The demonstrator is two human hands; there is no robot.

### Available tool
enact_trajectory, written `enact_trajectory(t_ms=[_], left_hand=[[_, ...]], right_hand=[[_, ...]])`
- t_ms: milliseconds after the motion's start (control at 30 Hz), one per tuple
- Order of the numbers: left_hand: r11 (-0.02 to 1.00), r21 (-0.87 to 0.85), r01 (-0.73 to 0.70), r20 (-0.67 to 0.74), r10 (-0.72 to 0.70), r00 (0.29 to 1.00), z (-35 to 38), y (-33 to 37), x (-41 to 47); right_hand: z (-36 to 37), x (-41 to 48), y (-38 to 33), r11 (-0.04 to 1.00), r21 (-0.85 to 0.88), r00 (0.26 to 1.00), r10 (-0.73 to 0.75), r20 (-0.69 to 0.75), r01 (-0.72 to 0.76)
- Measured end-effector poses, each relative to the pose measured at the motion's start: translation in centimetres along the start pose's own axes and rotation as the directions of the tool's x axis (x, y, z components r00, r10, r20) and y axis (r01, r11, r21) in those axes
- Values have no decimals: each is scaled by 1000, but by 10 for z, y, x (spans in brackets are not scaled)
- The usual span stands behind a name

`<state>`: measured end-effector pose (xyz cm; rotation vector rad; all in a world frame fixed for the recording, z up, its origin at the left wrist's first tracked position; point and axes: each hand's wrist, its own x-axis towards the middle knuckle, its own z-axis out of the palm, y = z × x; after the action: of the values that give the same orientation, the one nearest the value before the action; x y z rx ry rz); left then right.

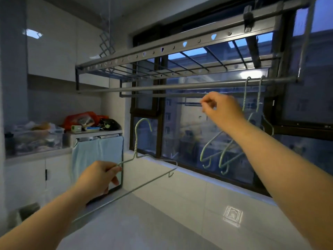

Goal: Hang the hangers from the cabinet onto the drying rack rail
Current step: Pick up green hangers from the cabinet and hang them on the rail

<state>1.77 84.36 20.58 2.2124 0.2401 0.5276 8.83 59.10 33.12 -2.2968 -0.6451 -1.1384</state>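
Two hangers (245, 98) hung by their hooks from the drying rack rail (171, 86) near its right end, their long bars slanting down to the left. A third hanger (135, 143) sat well below the rail, hook up and curling right, long bar running down-left. The left hand (100, 177) had its grip pinched on that hanger's shoulder wire. Just under the rail, left of the hung pair, the right hand (220, 110) kept its grip curled together on nothing visible.
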Motion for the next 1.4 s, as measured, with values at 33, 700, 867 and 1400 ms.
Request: enact_trajectory(t_ms=[33,700,867,1400], left_hand=[[1000,-25,-3,14,3,1000,2,8,15],[830,-557,21,384,235,893,108,171,141],[803,-594,38,425,274,863,125,201,142],[796,-603,59,452,280,847,164,221,147]], right_hand=[[-4,15,10,998,-54,999,8,-37,-10],[-68,79,140,814,-531,970,226,-86,-236],[-64,79,139,801,-559,973,222,-57,-215],[-49,83,139,788,-599,987,161,-21,-142]])
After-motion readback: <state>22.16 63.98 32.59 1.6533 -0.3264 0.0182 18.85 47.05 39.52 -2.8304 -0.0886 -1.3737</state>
